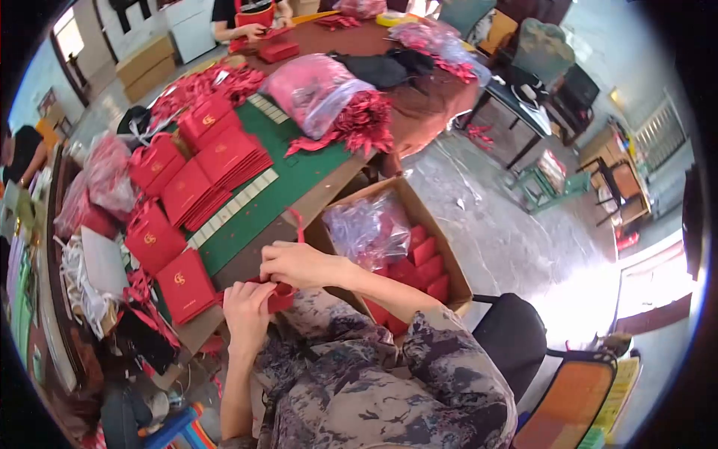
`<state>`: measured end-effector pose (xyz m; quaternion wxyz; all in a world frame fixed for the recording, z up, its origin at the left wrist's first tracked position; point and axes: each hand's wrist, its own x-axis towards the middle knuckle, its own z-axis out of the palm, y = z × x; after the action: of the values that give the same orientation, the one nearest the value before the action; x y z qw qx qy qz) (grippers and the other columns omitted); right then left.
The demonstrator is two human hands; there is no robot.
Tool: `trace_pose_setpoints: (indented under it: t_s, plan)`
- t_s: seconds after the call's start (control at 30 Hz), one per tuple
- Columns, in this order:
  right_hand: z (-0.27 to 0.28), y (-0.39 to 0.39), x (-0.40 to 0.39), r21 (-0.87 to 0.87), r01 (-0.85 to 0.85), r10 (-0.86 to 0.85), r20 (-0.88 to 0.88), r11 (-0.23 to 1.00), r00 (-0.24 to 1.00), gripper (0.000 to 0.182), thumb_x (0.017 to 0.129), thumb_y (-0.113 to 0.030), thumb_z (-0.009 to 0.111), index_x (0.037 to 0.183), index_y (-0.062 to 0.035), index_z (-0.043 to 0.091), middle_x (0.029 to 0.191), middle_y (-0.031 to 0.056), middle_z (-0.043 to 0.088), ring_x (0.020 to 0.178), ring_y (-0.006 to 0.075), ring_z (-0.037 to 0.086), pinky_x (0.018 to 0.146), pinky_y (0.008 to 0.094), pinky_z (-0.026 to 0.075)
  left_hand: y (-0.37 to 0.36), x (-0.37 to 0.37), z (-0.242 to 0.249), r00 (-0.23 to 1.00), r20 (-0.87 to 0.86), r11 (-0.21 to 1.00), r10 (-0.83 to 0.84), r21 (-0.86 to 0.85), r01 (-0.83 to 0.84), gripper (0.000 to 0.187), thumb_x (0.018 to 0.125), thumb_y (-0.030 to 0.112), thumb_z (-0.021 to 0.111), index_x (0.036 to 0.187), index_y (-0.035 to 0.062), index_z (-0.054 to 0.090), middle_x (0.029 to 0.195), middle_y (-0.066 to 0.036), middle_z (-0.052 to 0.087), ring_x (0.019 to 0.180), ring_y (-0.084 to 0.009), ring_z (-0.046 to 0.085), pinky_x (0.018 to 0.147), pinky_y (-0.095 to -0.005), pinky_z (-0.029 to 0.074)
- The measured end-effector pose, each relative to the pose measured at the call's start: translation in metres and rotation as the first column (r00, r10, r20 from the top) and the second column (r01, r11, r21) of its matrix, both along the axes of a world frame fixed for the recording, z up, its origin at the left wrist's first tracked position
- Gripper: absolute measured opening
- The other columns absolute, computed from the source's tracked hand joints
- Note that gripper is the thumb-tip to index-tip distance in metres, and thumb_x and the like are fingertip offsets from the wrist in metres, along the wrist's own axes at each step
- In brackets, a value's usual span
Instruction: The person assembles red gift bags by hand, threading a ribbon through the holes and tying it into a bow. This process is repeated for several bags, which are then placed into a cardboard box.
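Observation:
Close to my lap at the table's near edge is a small red bag (281,299), partly hidden behind my fingers. My left hand (245,313) pinches its top edge, fingers closed. Just above it, my right hand (299,264) is bent over the bag's opening with its fingers closed on a red ribbon (300,226), whose end sticks up past the knuckles. Left of my hands lies a flat red bag with a gold logo (187,286), and further stacks of red bags (224,161) rest on the green mat (288,183).
An open cardboard box (458,280) with red bags and clear plastic stands right of my hands. A plastic sack of red ribbons (314,93) lies on the table's far part. Across it, a person (258,22) handles red pieces. A black chair (512,337) is at my right.

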<state>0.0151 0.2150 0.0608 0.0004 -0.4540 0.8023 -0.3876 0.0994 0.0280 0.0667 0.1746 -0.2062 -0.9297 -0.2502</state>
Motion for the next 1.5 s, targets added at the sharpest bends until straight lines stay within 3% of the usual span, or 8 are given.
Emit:
trace_pose_setpoints:
  t_s: [0.53, 0.73, 0.83, 0.9, 1.03, 1.2, 1.23, 1.5]
  plan:
    - [0.007, 0.06, 0.021, 0.011, -0.225, 0.225, -0.06, 0.974, 0.973, 0.009, 0.082, -0.013, 0.065, 0.086, -0.0075, 0.06, 0.084, 0.0111, 0.058, 0.077, 0.0361, 0.062, 0.064, 0.0444, 0.049, 0.026, 0.006, 0.003, 0.915, 0.182, 0.933, -0.36, 0.096, 0.348, 0.011, 0.081, 0.009, 0.071, 0.091, 0.0133, 0.073, 0.083, -0.004, 0.067, 0.082, -0.0248, 0.064, 0.079, -0.0376, 0.044]
    - [-0.02, 0.063, 0.008, -0.248, -0.343, 0.42, 0.42, 0.906, 0.804, 0.008, 0.08, -0.007, 0.065, 0.083, -0.0003, 0.062, 0.078, 0.008, 0.058, 0.07, 0.0182, 0.058, 0.063, 0.0332, 0.046, 0.029, 0.006, 0.003, 0.864, 0.343, 0.927, -0.368, 0.21, 0.311, 0.013, 0.081, 0.011, 0.073, 0.093, 0.0147, 0.074, 0.082, -0.004, 0.068, 0.083, -0.0236, 0.065, 0.078, -0.0365, 0.044]
    - [-0.053, 0.072, -0.01, -0.361, -0.032, 0.19, 0.412, 0.932, 0.891, 0.005, 0.084, -0.007, 0.067, 0.085, -0.0029, 0.065, 0.079, 0.0026, 0.06, 0.076, 0.0096, 0.055, 0.066, 0.027, 0.045, 0.026, 0.004, 0.001, 0.753, 0.436, 0.87, -0.493, 0.214, 0.445, 0.009, 0.082, 0.01, 0.073, 0.091, 0.0122, 0.074, 0.083, -0.006, 0.07, 0.082, -0.0248, 0.066, 0.076, -0.0361, 0.046]
    - [-0.054, 0.087, -0.021, -0.361, 0.1, 0.215, 0.73, 0.927, 0.649, 0.006, 0.092, -0.007, 0.064, 0.091, -0.0016, 0.063, 0.085, -0.0012, 0.061, 0.082, 0.0063, 0.054, 0.069, 0.0248, 0.044, 0.027, 0.003, -0.009, 0.751, 0.473, 0.885, -0.461, 0.306, 0.351, 0.01, 0.082, 0.008, 0.072, 0.092, 0.0093, 0.073, 0.084, -0.008, 0.071, 0.079, -0.0257, 0.068, 0.073, -0.0351, 0.048]
    - [-0.084, 0.082, -0.019, -0.176, 0.254, -0.091, 0.628, 0.951, 0.773, 0.026, 0.104, -0.024, 0.054, 0.107, 0.0005, 0.064, 0.092, 0.0034, 0.062, 0.087, 0.0093, 0.058, 0.078, 0.0263, 0.049, 0.02, -0.013, -0.009, 0.789, 0.524, 0.919, -0.32, 0.374, 0.124, 0.013, 0.082, 0.004, 0.071, 0.095, 0.0013, 0.071, 0.086, -0.013, 0.072, 0.082, -0.0235, 0.071, 0.074, -0.0321, 0.053]
    - [-0.077, 0.069, 0.025, -0.199, 0.127, 0.114, 0.866, 0.972, 0.488, 0.039, 0.108, -0.038, 0.043, 0.121, -0.0048, 0.059, 0.097, 0.0033, 0.063, 0.09, 0.0137, 0.06, 0.078, 0.0316, 0.049, -0.004, -0.039, 0.0, 0.892, 0.436, 0.938, -0.118, 0.344, -0.044, 0.015, 0.084, 0.003, 0.069, 0.099, -0.0022, 0.069, 0.088, -0.009, 0.072, 0.08, -0.0156, 0.068, 0.077, -0.0288, 0.052]
    - [-0.08, 0.066, 0.032, -0.203, 0.073, 0.139, 0.851, 0.977, 0.507, 0.037, 0.107, -0.036, 0.045, 0.117, -0.0036, 0.06, 0.094, 0.0051, 0.065, 0.085, 0.016, 0.061, 0.076, 0.0324, 0.05, -0.008, -0.045, 0.006, 0.865, 0.497, 0.928, -0.06, 0.348, -0.136, 0.017, 0.083, 0.006, 0.07, 0.099, -0.0003, 0.07, 0.093, -0.016, 0.072, 0.088, -0.0272, 0.072, 0.079, -0.0353, 0.053]
    - [-0.035, 0.085, 0.05, -0.061, 0.212, -0.138, 0.581, 0.975, 0.802, 0.022, 0.104, -0.022, 0.049, 0.102, -0.0009, 0.056, 0.075, 0.015, 0.06, 0.069, 0.0284, 0.061, 0.067, 0.0351, 0.049, -0.034, -0.069, -0.007, 0.85, 0.524, 0.939, 0.053, 0.262, -0.221, 0.019, 0.084, 0.006, 0.07, 0.102, 0.0003, 0.069, 0.09, -0.013, 0.073, 0.08, -0.022, 0.071, 0.075, -0.0314, 0.054]
